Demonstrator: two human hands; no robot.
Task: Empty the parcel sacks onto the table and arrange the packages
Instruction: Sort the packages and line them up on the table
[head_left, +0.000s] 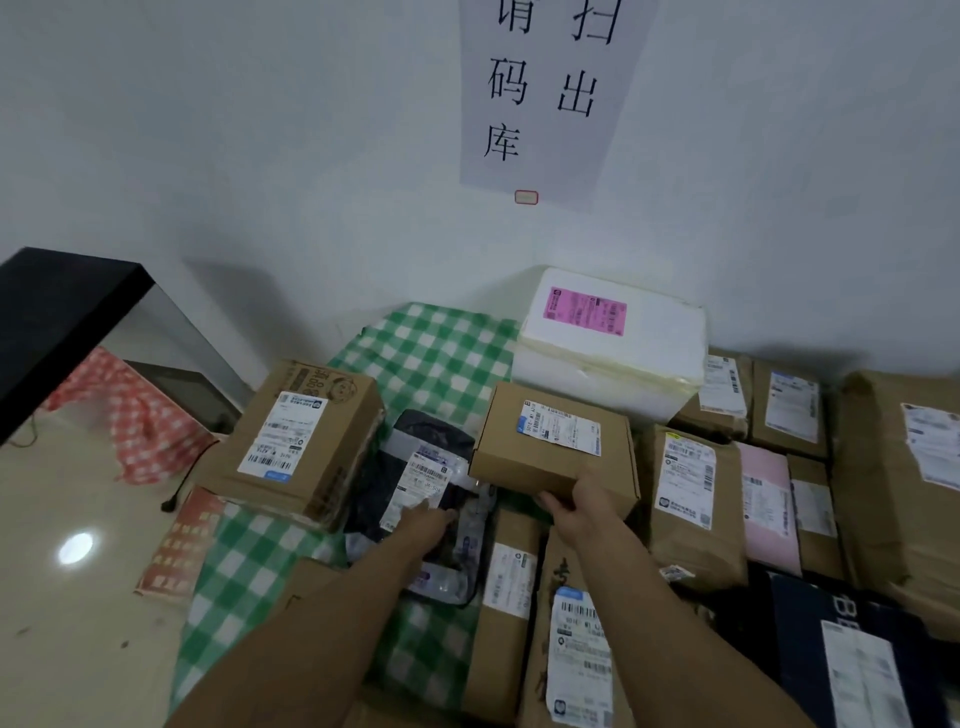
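My right hand (582, 506) grips the near edge of a flat brown mailer box (550, 441) with a white label, holding it tilted above the table. My left hand (423, 522) rests on a dark plastic parcel bag (415, 478) with a white label, its fingers closed on the bag's near end. Both lie over a green checked tablecloth (431, 353). To the left of the bag stands a larger cardboard box (296, 441).
A white foam box (613, 348) with a pink label sits at the back against the wall. Several brown and pink packages (696, 499) are lined up on the right. More cartons (571, 649) crowd the near edge. A red checked cloth (135, 415) and a black shelf (57, 312) are at left.
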